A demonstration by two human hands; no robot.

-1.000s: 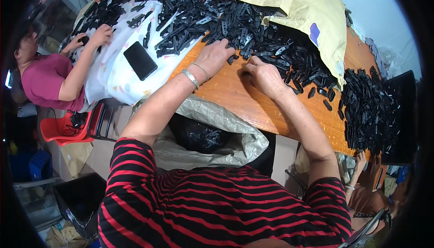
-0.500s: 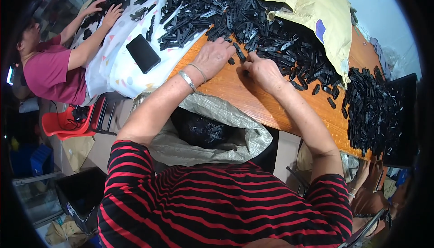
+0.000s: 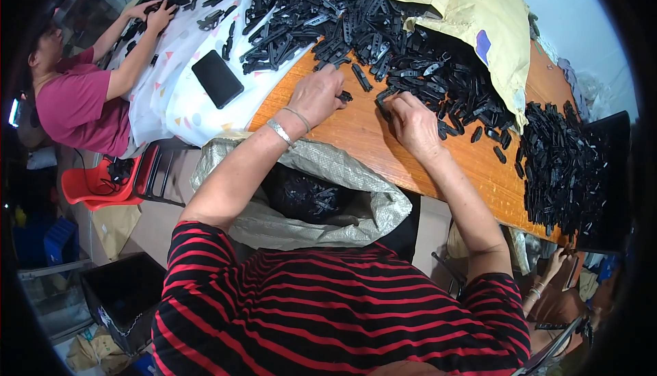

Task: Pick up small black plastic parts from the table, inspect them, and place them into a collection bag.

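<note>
My left hand [image 3: 319, 94] is over the brown wooden table, its thumb and fingers closed on a small black piece [image 3: 346, 96]. To the right, my right hand [image 3: 415, 126] has its fingers closed on a longer black piece [image 3: 384, 106], partly hidden by the fingers. Between and beyond the hands a single slim black piece [image 3: 361, 78] lies by itself. Just past it spreads a heap of elongated black plastic pieces [image 3: 369, 30], some with pale or shiny parts. What exactly these pieces are I cannot make out.
An open woven sack [image 3: 383, 215] with black contents sits against the table's near edge. A black phone [image 3: 217, 79] lies on the white patterned sheet [image 3: 185, 112]. Another person [image 3: 79, 102] works at the left. More black pieces [image 3: 561, 164] are piled at right; yellow paper sacks [image 3: 472, 13] lie behind.
My hands have drawn apart and come nearer to me, each with a black piece. One slim piece now shows alone between them. The other person's hands at left have come closer together.
</note>
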